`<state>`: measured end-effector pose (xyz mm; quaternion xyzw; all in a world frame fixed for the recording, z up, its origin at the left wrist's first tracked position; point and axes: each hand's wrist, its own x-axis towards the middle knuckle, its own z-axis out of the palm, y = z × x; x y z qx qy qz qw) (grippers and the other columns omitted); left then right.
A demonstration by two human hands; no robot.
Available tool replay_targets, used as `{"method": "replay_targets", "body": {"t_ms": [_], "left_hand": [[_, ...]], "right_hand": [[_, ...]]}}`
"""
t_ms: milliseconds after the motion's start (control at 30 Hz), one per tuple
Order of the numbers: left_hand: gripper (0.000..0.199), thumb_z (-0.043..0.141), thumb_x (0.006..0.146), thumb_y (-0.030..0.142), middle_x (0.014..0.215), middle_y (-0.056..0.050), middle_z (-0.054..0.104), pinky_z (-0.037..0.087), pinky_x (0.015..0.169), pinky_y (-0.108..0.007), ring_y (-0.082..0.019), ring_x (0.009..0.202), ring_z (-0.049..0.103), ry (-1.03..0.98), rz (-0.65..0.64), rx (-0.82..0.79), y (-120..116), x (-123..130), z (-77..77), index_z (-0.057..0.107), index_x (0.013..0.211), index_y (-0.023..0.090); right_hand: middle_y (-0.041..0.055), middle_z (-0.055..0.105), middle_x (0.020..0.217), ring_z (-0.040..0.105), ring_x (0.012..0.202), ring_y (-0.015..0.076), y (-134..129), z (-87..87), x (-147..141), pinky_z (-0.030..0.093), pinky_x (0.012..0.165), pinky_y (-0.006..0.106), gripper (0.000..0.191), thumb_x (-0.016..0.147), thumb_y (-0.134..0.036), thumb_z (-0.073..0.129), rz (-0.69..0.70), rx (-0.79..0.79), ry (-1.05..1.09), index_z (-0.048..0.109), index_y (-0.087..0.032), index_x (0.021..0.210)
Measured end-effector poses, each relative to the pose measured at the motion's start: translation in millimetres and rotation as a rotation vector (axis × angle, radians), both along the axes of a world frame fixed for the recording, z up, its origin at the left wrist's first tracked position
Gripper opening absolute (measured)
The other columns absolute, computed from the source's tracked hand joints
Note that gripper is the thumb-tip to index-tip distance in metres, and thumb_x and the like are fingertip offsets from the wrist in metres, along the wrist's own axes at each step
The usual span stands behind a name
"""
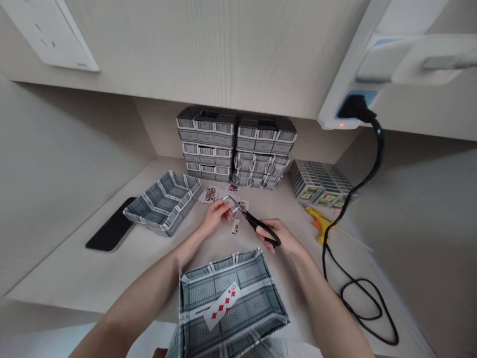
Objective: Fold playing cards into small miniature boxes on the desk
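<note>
Between the fingers of my left hand (216,217) is a playing card (230,202), its patterned back facing up. My right hand (276,234) grips the black handles of a pair of scissors (257,223), whose blades reach the card. Whether the blades are parted is too small to tell. Loose cards and cut pieces lie about my hands, among them a face card (209,194) and a narrow king strip (234,227). Close to me, between my forearms, sits a box made of cards (261,288) with a cut six of diamonds strip (222,304) inside.
Another card box (179,211) stands at left beside a black phone (112,226). Stacked card boxes (208,144) line the back. At right are card packs (320,181), a yellow glue gun (319,221) and its looping black cord (378,154). A cabinet panel (208,49) overhangs the back.
</note>
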<state>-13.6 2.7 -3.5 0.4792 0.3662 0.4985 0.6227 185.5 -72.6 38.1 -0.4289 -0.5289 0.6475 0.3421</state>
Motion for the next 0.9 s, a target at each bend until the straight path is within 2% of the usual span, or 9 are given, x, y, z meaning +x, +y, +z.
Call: {"method": "replay_targets", "body": {"t_ms": [200, 333, 433, 533, 733, 900], "left_hand": [[0.028, 0.064, 0.066, 0.038, 0.051, 0.002, 0.058, 0.039, 0.044, -0.021, -0.008, 0.041, 0.050, 0.038, -0.034, -0.007, -3, 2, 2.8, 0.049, 0.060, 0.015], [0.028, 0.064, 0.066, 0.040, 0.049, 0.002, 0.057, 0.040, 0.046, -0.022, -0.010, 0.043, 0.051, 0.088, -0.051, 0.031, -6, 3, 4.7, 0.051, 0.062, 0.015], [0.028, 0.064, 0.066, 0.040, 0.048, 0.002, 0.056, 0.041, 0.047, -0.022, -0.010, 0.045, 0.052, 0.113, -0.043, 0.058, -7, 4, 6.6, 0.051, 0.062, 0.016], [0.027, 0.066, 0.065, 0.038, 0.054, 0.001, 0.059, 0.041, 0.047, -0.022, -0.011, 0.050, 0.054, 0.126, -0.034, 0.084, -8, 5, 8.7, 0.053, 0.066, 0.015], [0.028, 0.068, 0.063, 0.035, 0.077, -0.002, 0.065, 0.045, 0.050, -0.023, -0.013, 0.062, 0.058, 0.069, -0.037, 0.089, -9, 6, 10.9, 0.049, 0.069, 0.016], [0.032, 0.068, 0.064, 0.037, 0.077, -0.003, 0.067, 0.042, 0.049, -0.021, -0.012, 0.059, 0.058, 0.069, -0.057, 0.060, -8, 4, 11.1, 0.043, 0.067, 0.016]], "right_hand": [[-0.0051, 0.044, 0.049, 0.035, 0.029, 0.0037, 2, 0.4, 2, 0.028, 0.024, 0.017, 0.037, 0.067, -0.048, 0.063, -0.060, 0.018, -0.010, 0.056, -0.012, 0.073], [-0.0053, 0.044, 0.051, 0.034, 0.030, 0.0033, 5, -1.6, 7, 0.028, 0.024, 0.017, 0.039, 0.067, -0.049, 0.063, -0.166, 0.029, 0.004, 0.057, -0.012, 0.080], [-0.0049, 0.045, 0.053, 0.034, 0.031, 0.0032, 8, -6.0, 8, 0.028, 0.024, 0.017, 0.040, 0.066, -0.050, 0.063, -0.235, 0.020, 0.017, 0.056, -0.013, 0.077], [-0.0048, 0.046, 0.052, 0.035, 0.031, 0.0033, 12, -12.1, 7, 0.027, 0.024, 0.017, 0.040, 0.065, -0.051, 0.064, -0.260, 0.002, 0.023, 0.055, -0.013, 0.074], [-0.0051, 0.046, 0.053, 0.036, 0.031, 0.0032, 15, -20.8, 6, 0.027, 0.025, 0.017, 0.041, 0.066, -0.049, 0.064, -0.262, -0.041, 0.041, 0.056, -0.012, 0.080], [-0.0055, 0.046, 0.052, 0.036, 0.032, 0.0031, 16, -22.5, 6, 0.026, 0.026, 0.017, 0.038, 0.066, -0.049, 0.064, -0.283, -0.054, 0.056, 0.055, -0.013, 0.074]]}}
